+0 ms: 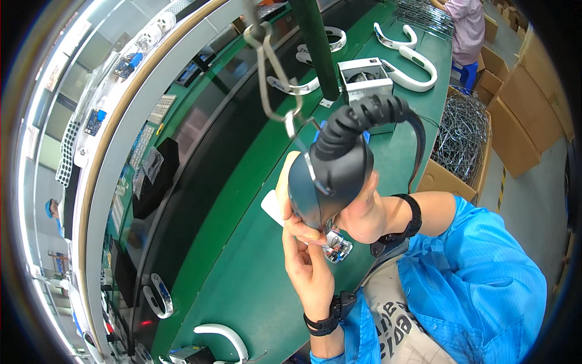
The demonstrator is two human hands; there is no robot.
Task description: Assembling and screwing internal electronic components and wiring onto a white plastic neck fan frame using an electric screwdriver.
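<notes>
A black electric screwdriver [330, 176] with a coiled cord hangs at the centre from a metal chain link. My right hand [365, 212] is closed around its body. Below the tool, my left hand [310, 270] has its fingers bent and pressed together at a white plastic housing [273, 207], which shows only in part behind the fingers. A small circuit board with wires [337, 249] peeks out beside the fingertips, in the same white piece as far as I can tell. The screwdriver's tip is hidden by my hands.
A green workbench [242, 285] runs beside a dark conveyor belt [200, 194]. Curved white housings [415, 70] and a white box [365, 79] lie at the far end. A green post [315, 48] rises there. On the right, a carton of metal wire pieces [461, 136] stands near another person [468, 30].
</notes>
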